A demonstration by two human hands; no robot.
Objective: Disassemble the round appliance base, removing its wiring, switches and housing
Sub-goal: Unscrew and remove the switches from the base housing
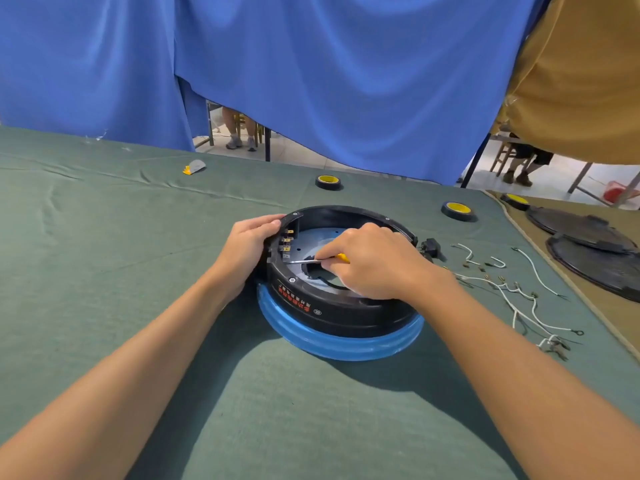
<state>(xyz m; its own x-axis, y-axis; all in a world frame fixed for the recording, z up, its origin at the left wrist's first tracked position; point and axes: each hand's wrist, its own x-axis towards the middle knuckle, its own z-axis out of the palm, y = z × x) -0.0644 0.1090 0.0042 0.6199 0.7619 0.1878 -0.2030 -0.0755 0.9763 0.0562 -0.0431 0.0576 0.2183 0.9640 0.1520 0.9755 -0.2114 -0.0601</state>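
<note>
**Round appliance base (341, 306) under disassembly, frame centre**

Set on green-clothed desk (104, 271), blue ring (339, 344) beneath. Left hand (247, 251): grip curled over left rim, beside brass switch terminals (286, 240). Right hand (374, 261): grip closed round yellow-handled screwdriver (306, 260), tip at those terminals. Loose white wires (502, 285) right of base, apart from it.

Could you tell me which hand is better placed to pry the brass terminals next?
Right hand: it holds the yellow-handled screwdriver, tip near the brass terminals; the left hand grips the black round base.
</note>
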